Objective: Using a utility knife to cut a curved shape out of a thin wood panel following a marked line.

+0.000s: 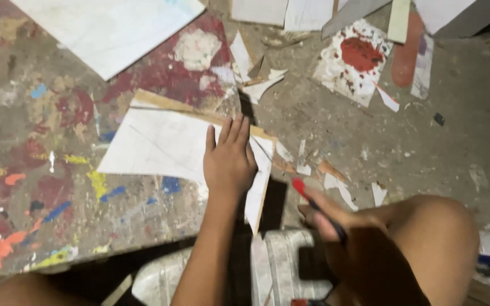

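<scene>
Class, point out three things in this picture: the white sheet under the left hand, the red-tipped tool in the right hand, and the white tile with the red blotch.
white sheet [154, 144], head view, on its bare middle.
red-tipped tool [300, 187], head view, on its red tip.
white tile with the red blotch [361, 54], head view, on the blotch.

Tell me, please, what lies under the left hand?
The left hand presses flat on a white sheet with a brown backing edge. The paint-stained floor surrounds it; what lies beneath the sheet is covered.

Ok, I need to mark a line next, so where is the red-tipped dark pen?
In the head view the red-tipped dark pen is low and right of centre, gripped in the right hand, just right of the white sheet under the left hand.
</scene>
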